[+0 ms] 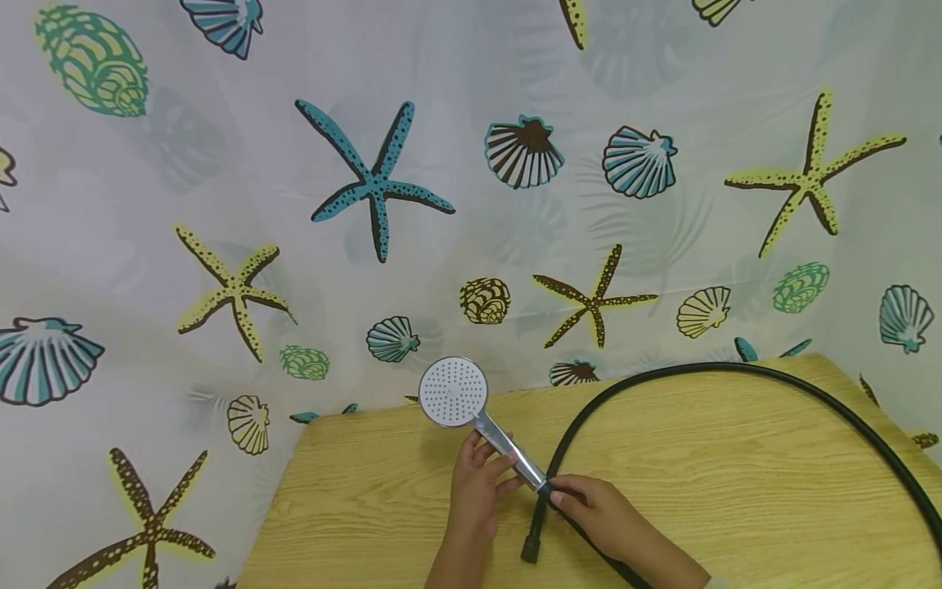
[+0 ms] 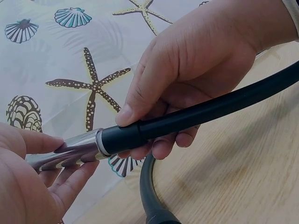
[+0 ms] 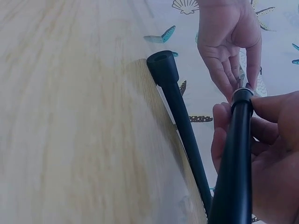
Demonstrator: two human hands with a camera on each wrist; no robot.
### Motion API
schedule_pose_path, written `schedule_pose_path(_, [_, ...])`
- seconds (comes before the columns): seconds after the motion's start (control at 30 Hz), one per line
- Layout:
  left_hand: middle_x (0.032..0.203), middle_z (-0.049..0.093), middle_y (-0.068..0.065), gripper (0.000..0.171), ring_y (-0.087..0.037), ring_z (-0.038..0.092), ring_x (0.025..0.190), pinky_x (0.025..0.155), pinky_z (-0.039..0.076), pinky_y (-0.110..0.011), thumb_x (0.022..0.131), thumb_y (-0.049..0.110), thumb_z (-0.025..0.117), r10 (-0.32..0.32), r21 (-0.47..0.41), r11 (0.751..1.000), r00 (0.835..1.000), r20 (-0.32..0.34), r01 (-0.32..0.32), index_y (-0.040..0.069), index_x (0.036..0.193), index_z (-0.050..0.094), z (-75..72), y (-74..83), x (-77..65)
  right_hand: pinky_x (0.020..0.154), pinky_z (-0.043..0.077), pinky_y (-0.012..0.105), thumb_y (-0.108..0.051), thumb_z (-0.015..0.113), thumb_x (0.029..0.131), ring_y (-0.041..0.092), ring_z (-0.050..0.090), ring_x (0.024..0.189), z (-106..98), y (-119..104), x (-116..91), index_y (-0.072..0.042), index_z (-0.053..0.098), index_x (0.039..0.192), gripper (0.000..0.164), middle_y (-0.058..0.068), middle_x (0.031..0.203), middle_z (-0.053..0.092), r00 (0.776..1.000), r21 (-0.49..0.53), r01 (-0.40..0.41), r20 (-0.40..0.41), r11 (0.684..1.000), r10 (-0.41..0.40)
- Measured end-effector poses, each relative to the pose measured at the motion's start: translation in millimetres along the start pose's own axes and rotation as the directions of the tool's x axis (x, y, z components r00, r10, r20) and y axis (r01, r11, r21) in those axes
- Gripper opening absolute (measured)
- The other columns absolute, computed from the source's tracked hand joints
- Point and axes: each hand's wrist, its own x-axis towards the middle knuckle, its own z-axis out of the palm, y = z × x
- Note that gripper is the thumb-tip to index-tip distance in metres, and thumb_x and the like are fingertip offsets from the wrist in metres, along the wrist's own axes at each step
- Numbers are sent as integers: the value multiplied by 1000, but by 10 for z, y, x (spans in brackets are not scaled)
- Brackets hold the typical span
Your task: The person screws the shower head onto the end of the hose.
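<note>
A hand shower (image 1: pixel 453 391) with a round white spray face and a chrome handle is held above the table. My left hand (image 1: pixel 474 491) grips the chrome handle (image 2: pixel 77 149) between thumb and fingers. At the handle's lower end, my right hand (image 1: pixel 599 515) pinches the black collar (image 2: pixel 122 138) of a black shower hose (image 2: pixel 224 105). The collar meets the handle's end ring; whether it is threaded on is hidden. The hose's other end, a wider black connector (image 3: pixel 162 67), hangs free beside the hands.
The hose loops (image 1: pixel 706 366) over the back of the wood-grain table (image 1: pixel 353 483) and off to the right. Behind and at both sides hangs a white curtain (image 1: pixel 441 49) printed with starfish and shells.
</note>
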Motion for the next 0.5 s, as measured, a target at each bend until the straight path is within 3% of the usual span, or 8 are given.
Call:
schedule_pose_path(0.27, [145,53,-23,72,-18,71,102,88,64,-42,92,1,65,1,-3,1000,1000,4,-1,11,155,34,6,14,-13,80,60,29,-33,62,100,21,68,99,1,-3,23,-7,65,127,38,10,113,71,1000,71,-15,-14,997,16])
schedule_pose_path(0.5, [145,53,-22,71,-19,71,103,88,64,-42,91,1,66,-7,-4,1000,1000,-2,7,12,154,36,12,-5,0,83,60,31,-31,70,95,21,64,104,16,-27,21,-3,54,138,54,13,122,63,998,75,-7,-68,997,12])
